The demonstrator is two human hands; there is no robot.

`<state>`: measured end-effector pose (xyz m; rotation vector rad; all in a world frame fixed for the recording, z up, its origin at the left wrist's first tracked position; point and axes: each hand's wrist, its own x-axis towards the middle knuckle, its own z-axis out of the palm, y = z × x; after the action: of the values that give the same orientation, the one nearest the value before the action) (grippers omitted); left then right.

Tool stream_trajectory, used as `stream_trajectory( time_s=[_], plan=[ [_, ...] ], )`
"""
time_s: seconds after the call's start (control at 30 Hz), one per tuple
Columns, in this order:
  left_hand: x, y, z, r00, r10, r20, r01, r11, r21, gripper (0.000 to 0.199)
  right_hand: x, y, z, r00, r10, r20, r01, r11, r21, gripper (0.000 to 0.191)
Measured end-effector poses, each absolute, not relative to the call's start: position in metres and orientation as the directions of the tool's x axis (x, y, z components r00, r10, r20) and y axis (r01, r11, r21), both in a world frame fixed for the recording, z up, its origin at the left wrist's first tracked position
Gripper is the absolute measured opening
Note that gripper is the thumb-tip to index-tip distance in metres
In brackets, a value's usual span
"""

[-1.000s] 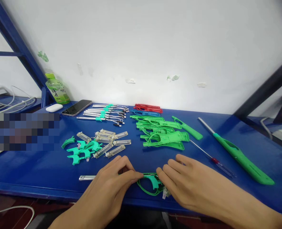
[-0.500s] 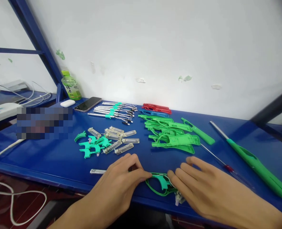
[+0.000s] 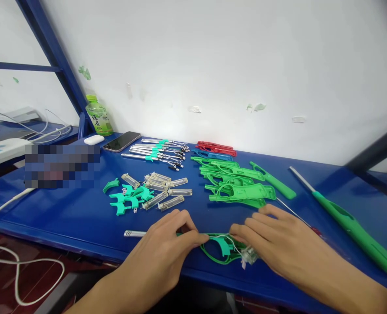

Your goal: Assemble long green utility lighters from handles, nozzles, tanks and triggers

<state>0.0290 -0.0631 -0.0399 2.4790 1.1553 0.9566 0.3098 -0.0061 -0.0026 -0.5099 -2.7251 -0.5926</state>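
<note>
At the table's front edge lies a green half shell of a stick lighter [image 3: 209, 257], with a silver metal tube [image 3: 134, 233] sticking out to the left. My left hand [image 3: 170, 246] pinches the shell near the tube end, thumb against fingertips. A teal trigger [image 3: 225, 247] sits in the shell, and a thin white wire [image 3: 235, 246] runs past it. My right hand [image 3: 272, 244] is closed over the shell's right end, fingers curled together; what they grip is hidden. Below these fingers a clear fuel tank [image 3: 249, 256] partly shows.
Behind my hands lie teal triggers [image 3: 119, 205], clear fuel tanks [image 3: 172, 203], metal tubes with wires [image 3: 150, 150], green shells [image 3: 242, 192], and red shells [image 3: 216, 147]. A screwdriver [image 3: 294, 211] and a whole green lighter [image 3: 350, 222] are at right. A phone [image 3: 122, 141] and bottle [image 3: 99, 115] stand back left.
My right hand has shifted slightly up and its fingers have drawn together. More of the white wire and the clear tank shows. My left hand keeps its grip.
</note>
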Motion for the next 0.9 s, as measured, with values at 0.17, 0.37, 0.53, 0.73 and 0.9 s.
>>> stream_trajectory(
  time_s=[0.17,0.37,0.53,0.73,0.9],
  plan=[
    [0.029,-0.063,-0.043,0.47,0.742,0.477,0.592,-0.666,0.453,0.041,0.309,-0.006,-0.007,-0.838,0.404,0.366,0.45,0.892,0.044,0.025],
    [0.028,-0.063,-0.042,0.477,0.734,0.484,0.589,-0.675,0.443,0.047,0.306,-0.009,-0.012,-0.807,0.465,0.364,0.502,0.865,0.007,0.028],
    [0.028,-0.063,-0.043,0.486,0.733,0.476,0.595,-0.677,0.434,0.048,0.302,-0.009,-0.01,-0.798,0.467,0.381,0.522,0.852,0.047,0.032],
    [0.028,-0.064,-0.043,0.49,0.744,0.454,0.604,-0.665,0.438,0.05,0.296,-0.01,-0.009,-0.788,0.435,0.437,0.504,0.862,0.051,0.04],
    [0.03,-0.063,-0.04,0.487,0.747,0.452,0.618,-0.661,0.426,0.045,0.294,-0.01,-0.015,-0.76,0.406,0.508,0.47,0.883,-0.003,0.035]
  ],
)
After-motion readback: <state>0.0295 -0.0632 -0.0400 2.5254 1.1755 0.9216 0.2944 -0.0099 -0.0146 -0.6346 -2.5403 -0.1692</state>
